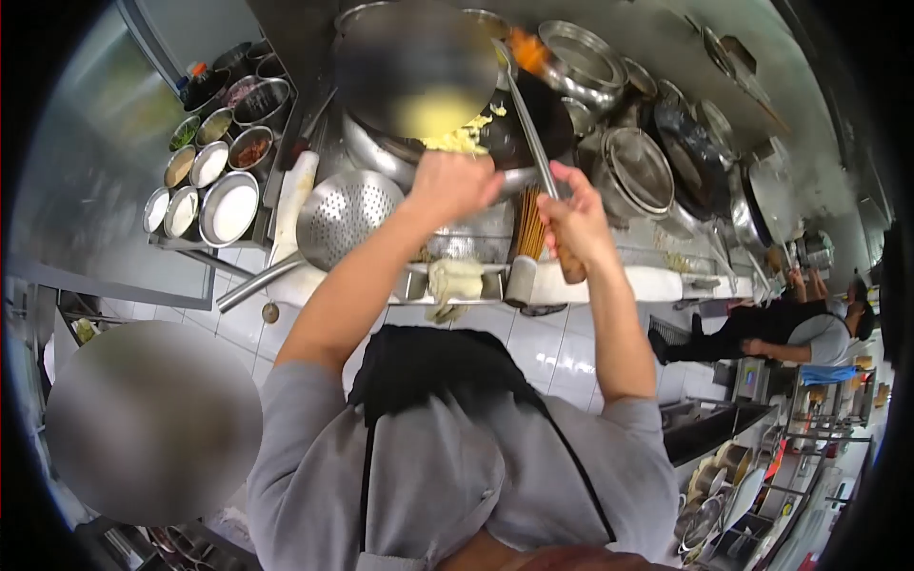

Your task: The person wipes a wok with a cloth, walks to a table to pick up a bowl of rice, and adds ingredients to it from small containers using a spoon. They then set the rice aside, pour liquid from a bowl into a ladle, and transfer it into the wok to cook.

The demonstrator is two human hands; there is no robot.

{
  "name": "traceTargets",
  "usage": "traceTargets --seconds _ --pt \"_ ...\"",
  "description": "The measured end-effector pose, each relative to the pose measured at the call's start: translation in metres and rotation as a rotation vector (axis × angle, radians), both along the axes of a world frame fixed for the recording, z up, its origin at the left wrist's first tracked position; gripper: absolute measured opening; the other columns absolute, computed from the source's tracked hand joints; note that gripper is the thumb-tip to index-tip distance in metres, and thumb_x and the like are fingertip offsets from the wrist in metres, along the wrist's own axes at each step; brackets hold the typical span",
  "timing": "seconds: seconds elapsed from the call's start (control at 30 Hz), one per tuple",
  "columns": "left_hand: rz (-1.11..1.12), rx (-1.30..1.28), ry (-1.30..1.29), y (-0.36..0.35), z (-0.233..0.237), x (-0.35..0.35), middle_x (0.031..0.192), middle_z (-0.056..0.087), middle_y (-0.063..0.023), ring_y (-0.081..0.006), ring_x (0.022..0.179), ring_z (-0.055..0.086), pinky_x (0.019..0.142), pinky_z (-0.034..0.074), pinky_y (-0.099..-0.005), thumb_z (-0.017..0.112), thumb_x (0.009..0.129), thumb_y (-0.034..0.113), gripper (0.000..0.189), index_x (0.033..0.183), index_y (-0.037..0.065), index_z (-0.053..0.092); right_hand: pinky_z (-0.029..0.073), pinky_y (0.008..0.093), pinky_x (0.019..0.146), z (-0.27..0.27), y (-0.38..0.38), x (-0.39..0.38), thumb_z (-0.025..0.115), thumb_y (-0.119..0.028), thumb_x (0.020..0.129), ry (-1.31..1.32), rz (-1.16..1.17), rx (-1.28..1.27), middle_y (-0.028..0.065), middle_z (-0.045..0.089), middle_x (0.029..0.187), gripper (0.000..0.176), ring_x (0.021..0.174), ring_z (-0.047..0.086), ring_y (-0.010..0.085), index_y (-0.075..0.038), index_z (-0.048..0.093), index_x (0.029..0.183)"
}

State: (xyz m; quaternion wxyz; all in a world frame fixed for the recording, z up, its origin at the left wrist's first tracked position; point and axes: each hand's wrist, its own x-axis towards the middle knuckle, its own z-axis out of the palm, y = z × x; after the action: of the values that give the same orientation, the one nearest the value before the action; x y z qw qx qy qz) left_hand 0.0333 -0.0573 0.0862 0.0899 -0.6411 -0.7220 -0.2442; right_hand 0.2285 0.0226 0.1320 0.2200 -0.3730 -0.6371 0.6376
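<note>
In the head view, my left hand [455, 187] is closed at the near rim of a dark wok [528, 133]; just what its fingers grip there is hidden, but it appears to be the wok's edge. Pale yellow food pieces [462, 138], resembling scrambled egg, lie in the wok beyond that hand. My right hand [579, 219] is wrapped round the handle of a long metal cooking ladle [533, 133] with a wooden end. Its shaft slants up and away over the wok, and its head reaches the far side. A blurred patch covers much of the wok.
Bowls of seasonings [230, 209] stand at the left. A perforated strainer [347, 219] rests left of my forearm. A bamboo brush [531, 224] and a folded cloth [455, 284] sit at the near edge. Sieves [640, 169] and pans are at the right, with another person [790, 328] farther off.
</note>
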Motion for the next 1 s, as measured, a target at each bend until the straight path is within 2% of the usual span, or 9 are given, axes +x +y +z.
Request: traceTargets --seconds 0.27,0.3,0.43,0.53,0.77,0.83,0.87,0.93,1.0 --pt "0.019 0.146 0.047 0.001 -0.001 -0.011 0.058 0.064 -0.0128 -0.0325 0.057 0.066 0.054 0.053 -0.044 0.066 0.082 0.043 0.037 0.065 0.01 0.069 0.037 0.0256 0.033 0.047 -0.024 0.026 0.059 -0.004 0.092 -0.24 0.163 -0.024 0.001 0.055 0.066 0.053 0.041 0.049 0.008 -0.01 0.044 0.142" --pt "0.018 0.09 -0.098 0.004 0.005 -0.022 0.058 0.064 -0.0133 -0.0333 0.057 0.066 0.055 0.053 -0.0441 0.067 0.081 0.042 0.037 0.065 0.01 0.07 0.036 0.024 0.034 0.052 -0.021 0.027 0.059 -0.005 0.092 -0.214 0.19 -0.121 0.001 0.054 0.067 0.052 0.041 0.048 0.0072 -0.008 0.044 0.142" --pt "-0.042 0.096 0.026 -0.005 0.013 -0.019 0.059 0.064 -0.0141 -0.0342 0.056 0.065 0.054 0.053 -0.044 0.068 0.08 0.041 0.036 0.064 0.009 0.068 0.037 0.0255 0.035 0.098 0.004 0.044 0.06 -0.006 0.092 -0.326 0.314 -0.113 0.0013 0.054 0.069 0.052 0.043 0.048 0.0086 -0.009 0.044 0.142" --pt "-0.025 0.131 0.051 -0.005 0.03 -0.009 0.066 0.068 -0.0147 -0.0335 0.06 0.068 0.058 0.054 -0.0453 0.066 0.081 0.04 0.033 0.071 0.008 0.071 0.037 0.0236 0.034 0.112 0.011 0.042 0.057 -0.004 0.092 -0.467 0.347 -0.047 0.0019 0.055 0.068 0.051 0.042 0.048 0.0079 -0.007 0.044 0.142" --pt "0.047 0.037 0.031 0.006 -0.067 -0.002 0.065 0.068 -0.0139 -0.0312 0.06 0.068 0.058 0.054 -0.0439 0.065 0.086 0.038 0.035 0.067 0.009 0.068 0.037 0.0274 0.037 0.015 0.053 -0.023 0.058 -0.007 0.094 -0.263 0.174 0.21 0.0012 0.052 0.066 0.059 0.043 0.046 0.01 -0.006 0.036 0.149" --pt "0.077 -0.03 0.068 -0.035 -0.064 0.036 0.068 0.068 -0.0149 -0.0301 0.057 0.067 0.058 0.055 -0.0418 0.069 0.082 0.038 0.032 0.068 0.009 0.067 0.035 0.0282 0.036 0.026 0.02 0.004 0.059 -0.005 0.093 -0.096 0.137 0.295 0.0001 0.051 0.066 0.054 0.043 0.044 0.0084 -0.007 0.044 0.145" --pt "0.02 0.205 0.158 -0.052 -0.059 0.051 0.077 0.07 -0.0191 -0.0306 0.06 0.067 0.062 0.056 -0.0415 0.071 0.079 0.036 0.029 0.072 0.008 0.068 0.04 0.0278 0.04 0.043 0.0 0.023 0.061 -0.003 0.091 -0.079 0.13 0.306 0.0009 0.053 0.067 0.058 0.046 0.049 0.0094 -0.006 0.043 0.146" --pt "-0.1 0.282 0.093 -0.067 -0.037 0.059 0.084 0.07 -0.0206 -0.031 0.065 0.069 0.062 0.056 -0.0428 0.072 0.076 0.034 0.028 0.075 0.006 0.068 0.038 0.0226 0.039 0.06 -0.029 0.052 0.06 -0.002 0.092 0.0 0.07 0.235 0.001 0.056 0.067 0.056 0.046 0.049 0.0055 -0.01 0.045 0.146" --pt "0.039 0.062 0.026 -0.053 -0.001 0.055 0.077 0.07 -0.019 -0.0318 0.062 0.068 0.059 0.054 -0.0441 0.072 0.078 0.034 0.029 0.072 0.006 0.067 0.038 0.0211 0.039 0.068 -0.044 0.055 0.061 -0.004 0.093 0.108 0.017 0.174 0.0018 0.058 0.068 0.057 0.046 0.05 0.0054 -0.011 0.044 0.147"
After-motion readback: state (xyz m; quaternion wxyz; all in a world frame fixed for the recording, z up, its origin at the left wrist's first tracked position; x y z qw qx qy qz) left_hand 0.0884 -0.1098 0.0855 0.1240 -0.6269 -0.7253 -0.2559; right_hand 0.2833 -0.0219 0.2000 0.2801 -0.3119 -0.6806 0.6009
